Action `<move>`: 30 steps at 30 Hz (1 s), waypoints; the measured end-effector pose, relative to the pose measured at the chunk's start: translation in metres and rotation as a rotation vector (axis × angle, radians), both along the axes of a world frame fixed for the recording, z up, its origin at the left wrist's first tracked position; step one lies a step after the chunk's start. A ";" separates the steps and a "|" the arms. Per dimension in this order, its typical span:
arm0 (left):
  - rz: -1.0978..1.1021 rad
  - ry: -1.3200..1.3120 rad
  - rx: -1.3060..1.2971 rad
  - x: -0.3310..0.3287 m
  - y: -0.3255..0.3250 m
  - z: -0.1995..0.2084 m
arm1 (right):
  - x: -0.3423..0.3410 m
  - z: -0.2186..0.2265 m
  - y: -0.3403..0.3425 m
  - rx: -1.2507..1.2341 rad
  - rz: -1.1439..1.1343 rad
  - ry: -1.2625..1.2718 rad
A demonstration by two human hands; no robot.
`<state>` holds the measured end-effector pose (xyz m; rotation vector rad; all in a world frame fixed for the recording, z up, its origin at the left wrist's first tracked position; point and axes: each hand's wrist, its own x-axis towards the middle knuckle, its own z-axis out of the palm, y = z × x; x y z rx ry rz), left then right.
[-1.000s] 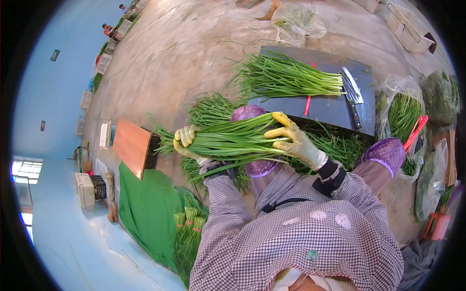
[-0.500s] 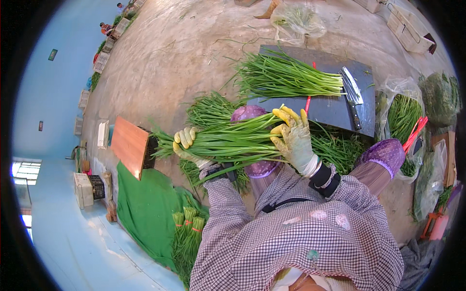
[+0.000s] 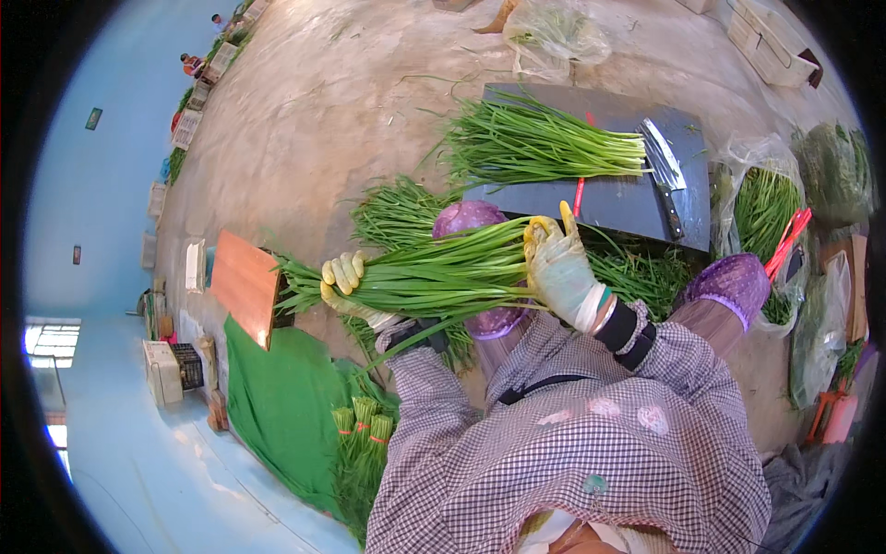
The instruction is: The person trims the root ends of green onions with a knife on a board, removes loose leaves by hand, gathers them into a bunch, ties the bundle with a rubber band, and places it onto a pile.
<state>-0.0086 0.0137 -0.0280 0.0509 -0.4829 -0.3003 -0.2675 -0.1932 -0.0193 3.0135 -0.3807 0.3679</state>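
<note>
A loose bunch of garlic chives [image 3: 443, 268] stretches across my lap. My left hand [image 3: 345, 282], in a yellow-stained glove, wraps round its leafy left part. At the right end, my right hand [image 3: 559, 270] closes on the stems with thumb and fingers, one finger pointing up; its palm side is hidden. Beyond my knees, a second, thicker pile of chives [image 3: 544, 138] lies on a dark board [image 3: 609, 212], its pale stem ends to the right. Next to those ends rests a knife [image 3: 666, 171] with a black handle. Red ties [image 3: 580, 196] show under that pile.
More loose chives [image 3: 397, 217] lie on the floor beyond my left knee. Banded bundles [image 3: 365, 429] stand by a green cloth [image 3: 277, 415] at left. Right of me are a plastic bag of chives [image 3: 766, 208] and red strips [image 3: 789, 242]. A pale crate [image 3: 771, 46] sits far right.
My right hand has closed from spread fingers onto the stem ends of the bunch. The left hand keeps its hold. The whole view has shifted slightly.
</note>
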 end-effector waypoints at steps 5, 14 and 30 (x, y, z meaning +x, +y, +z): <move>-0.002 -0.001 -0.039 0.005 0.010 -0.010 | -0.025 -0.026 -0.039 0.107 -0.200 -0.050; -0.117 -0.051 -0.133 0.004 -0.006 -0.002 | 0.020 0.006 -0.066 0.404 0.146 -0.575; -0.047 0.037 -0.123 0.007 0.005 -0.008 | 0.017 0.012 -0.096 1.140 0.246 -0.591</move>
